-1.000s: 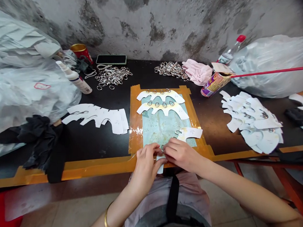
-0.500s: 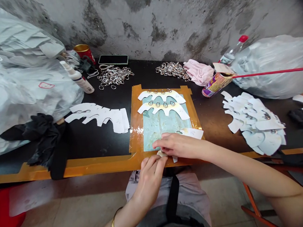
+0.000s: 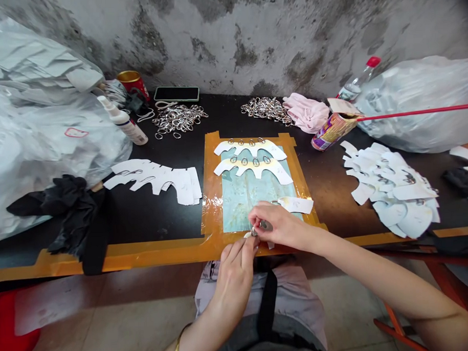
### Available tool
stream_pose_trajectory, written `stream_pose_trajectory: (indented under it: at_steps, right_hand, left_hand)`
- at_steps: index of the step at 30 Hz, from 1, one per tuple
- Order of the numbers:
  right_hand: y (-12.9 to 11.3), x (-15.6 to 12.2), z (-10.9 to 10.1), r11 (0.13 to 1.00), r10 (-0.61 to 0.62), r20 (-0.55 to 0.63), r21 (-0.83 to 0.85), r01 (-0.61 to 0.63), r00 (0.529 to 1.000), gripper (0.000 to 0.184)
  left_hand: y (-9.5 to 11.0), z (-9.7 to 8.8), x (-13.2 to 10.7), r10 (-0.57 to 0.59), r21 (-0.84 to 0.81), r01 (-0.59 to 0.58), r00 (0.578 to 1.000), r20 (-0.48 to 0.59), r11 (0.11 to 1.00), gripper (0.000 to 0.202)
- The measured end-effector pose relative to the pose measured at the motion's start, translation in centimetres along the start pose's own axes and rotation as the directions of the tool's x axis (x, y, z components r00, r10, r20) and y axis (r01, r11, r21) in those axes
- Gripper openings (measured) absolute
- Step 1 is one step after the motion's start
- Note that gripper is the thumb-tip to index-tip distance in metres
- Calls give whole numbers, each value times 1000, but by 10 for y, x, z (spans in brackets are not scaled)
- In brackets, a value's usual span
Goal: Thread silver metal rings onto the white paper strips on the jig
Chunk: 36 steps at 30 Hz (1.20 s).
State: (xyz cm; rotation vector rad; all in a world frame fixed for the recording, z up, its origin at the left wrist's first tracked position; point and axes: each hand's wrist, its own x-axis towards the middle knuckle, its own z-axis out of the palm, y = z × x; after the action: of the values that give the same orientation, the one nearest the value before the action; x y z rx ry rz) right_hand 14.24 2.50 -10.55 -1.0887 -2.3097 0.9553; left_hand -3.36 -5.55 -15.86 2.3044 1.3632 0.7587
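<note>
Both hands meet at the near edge of the black table [image 3: 151, 219], over a taped pale-green mat [image 3: 246, 193]. My right hand [image 3: 276, 225] pinches a small metal ring [image 3: 255, 230] against a white cut-out card [image 3: 296, 204] that lies under it. My left hand [image 3: 235, 270] is closed with its fingertips on the same card edge at the ring. Two finished cards with several rings [image 3: 250, 147] lie higher on the mat.
A stack of blank white cards [image 3: 157, 179] lies left; a heap of cards [image 3: 391, 188] right. Two piles of metal rings [image 3: 178, 118] sit near a phone [image 3: 176, 93], spray bottle [image 3: 122, 120], red can [image 3: 133, 83], pink cloth [image 3: 306, 111], black cloth [image 3: 70, 212] and plastic bags [image 3: 419, 100].
My left hand slid from the mat down past the table edge. My right hand moved slightly left, then curled to pinch the ring at the card.
</note>
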Motion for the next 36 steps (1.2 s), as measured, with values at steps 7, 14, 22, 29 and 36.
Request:
stream_pose_trajectory:
  at_steps: [7,14,22,29,36]
  right_hand:
    - [-2,-38,21,931,-243,55,-269,249,968,21]
    - [3,-42,38,894,-256,-60,-393,213,965,23]
    - [-2,-44,43,915,-233,-147,-367,166,961,23]
    - [-4,-39,37,906,-313,-126,-335,257,941,31]
    - [-6,-39,55,962,-116,-277,-269,38,954,20]
  left_hand:
    - [-6,0,-6,8,-70,-10,1000,-24,997,29]
    - [-23,-7,0,117,-242,-188,953,-279,952,26]
    - [-22,-21,32,147,-121,-146,989,4,982,31]
    - [-23,-24,38,-28,-80,35,995,92,996,41]
    - [-31,-33,52,80,-90,-65,982,172,994,32]
